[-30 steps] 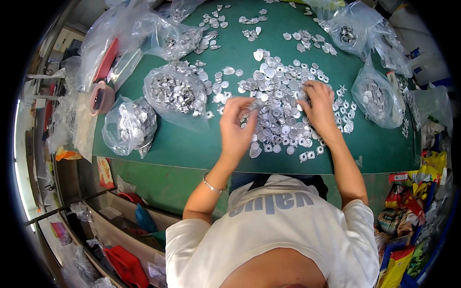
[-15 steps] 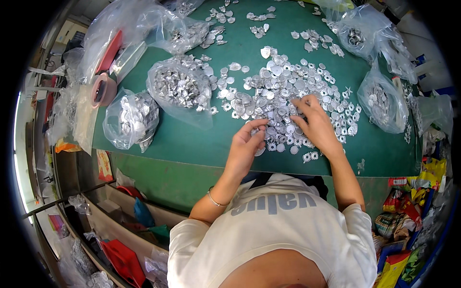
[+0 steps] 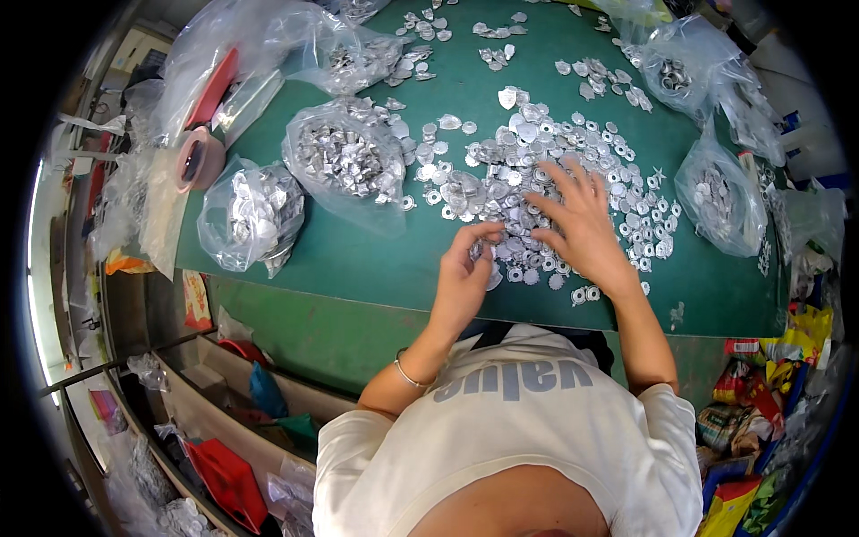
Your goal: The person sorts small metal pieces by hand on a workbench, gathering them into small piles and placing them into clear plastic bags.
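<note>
A loose pile of small silver metal pieces (image 3: pixel 617 179), many of them flat, round and scalloped, is spread over the green tabletop. My right hand (image 3: pixel 580 225) lies over the middle of the pile, palm down, its fingers spread and touching the pieces. At the pile's near left side is my left hand (image 3: pixel 463 273), its fingers curled toward the thumb. A bit of silver metal shows between them, partly hidden by the fingers. To the left, an opened clear bag of silver pieces (image 3: pixel 344 159) stands beside another bag of flat pieces (image 3: pixel 259 215).
Small groups of metal pieces (image 3: pixel 497 56) lie toward the table's far side. Further bags of parts (image 3: pixel 716 197) line the right edge. A pink tape roll (image 3: pixel 199 159) and a red-handled tool (image 3: pixel 215 88) sit at the left. Below is an open drawer (image 3: pixel 224 394).
My right hand has opened wider, its fingers spreading across the pile. My left hand stays curled at the pile's edge. The whole view has shifted slightly.
</note>
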`<state>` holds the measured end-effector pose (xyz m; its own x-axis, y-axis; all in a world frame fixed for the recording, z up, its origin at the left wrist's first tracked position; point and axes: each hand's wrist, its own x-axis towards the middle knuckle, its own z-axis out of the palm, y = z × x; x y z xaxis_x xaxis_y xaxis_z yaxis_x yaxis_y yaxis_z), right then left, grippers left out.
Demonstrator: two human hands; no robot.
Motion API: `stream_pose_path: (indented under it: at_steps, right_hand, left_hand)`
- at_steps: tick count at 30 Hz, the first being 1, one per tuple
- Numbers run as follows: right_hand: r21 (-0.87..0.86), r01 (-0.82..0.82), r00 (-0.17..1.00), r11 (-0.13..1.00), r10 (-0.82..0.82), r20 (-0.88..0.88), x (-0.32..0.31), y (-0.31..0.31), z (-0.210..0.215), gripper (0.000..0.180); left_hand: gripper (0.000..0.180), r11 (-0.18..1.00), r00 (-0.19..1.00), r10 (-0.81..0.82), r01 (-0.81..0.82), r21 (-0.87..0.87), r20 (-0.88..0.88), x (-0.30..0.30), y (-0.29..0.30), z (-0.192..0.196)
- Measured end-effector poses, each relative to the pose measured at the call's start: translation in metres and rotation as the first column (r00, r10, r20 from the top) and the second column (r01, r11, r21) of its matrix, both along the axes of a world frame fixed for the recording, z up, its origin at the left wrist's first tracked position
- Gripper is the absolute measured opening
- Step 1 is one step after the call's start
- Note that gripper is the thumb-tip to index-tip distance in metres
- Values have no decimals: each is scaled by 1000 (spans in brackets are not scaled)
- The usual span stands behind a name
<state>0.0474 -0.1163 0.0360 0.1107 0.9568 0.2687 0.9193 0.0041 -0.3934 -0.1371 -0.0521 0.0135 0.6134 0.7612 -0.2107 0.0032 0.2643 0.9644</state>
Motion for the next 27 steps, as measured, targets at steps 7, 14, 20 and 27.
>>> stream_pose_path:
  at_steps: [7, 14, 20, 27]
  right_hand:
    - [26, 22, 999, 999, -21, -34, -5, 1, -19, 34]
    - [-7, -22, 999, 1000, 23, 28, -11, 1, -14, 32]
    - [35, -76, 987, 997, 80, -141, -13, 5, -17, 36]
    - [13, -62, 991, 998, 63, -117, -12, 1, -21, 34]
  left_hand:
    - [34, 580, 934, 161, 172, 796, -319, 18, 5, 4]
    - [29, 551, 917, 148, 236, 801, -371, 31, 7, -1]
    - [26, 584, 925, 161, 191, 789, -344, 22, 4, -4]
    - [26, 615, 927, 102, 226, 756, -361, 14, 2, -2]
